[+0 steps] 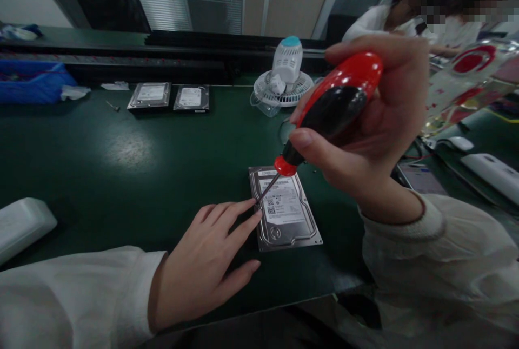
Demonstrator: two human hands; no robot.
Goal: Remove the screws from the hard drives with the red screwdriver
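A silver hard drive (286, 213) with a white label lies flat on the dark green table (121, 154) in front of me. My right hand (373, 122) is closed round the red and black handle of a screwdriver (328, 111), whose tip meets the drive's left edge. My left hand (206, 262) lies flat on the table, fingers spread, its fingertips touching the drive's left edge beside the screwdriver tip.
Two more hard drives (151, 94) (192, 98) lie at the back of the table. A small white fan (284, 74) stands behind the drive. A blue bin (28, 83) is far left, a white object (20, 224) near left. People in white sit at the back right.
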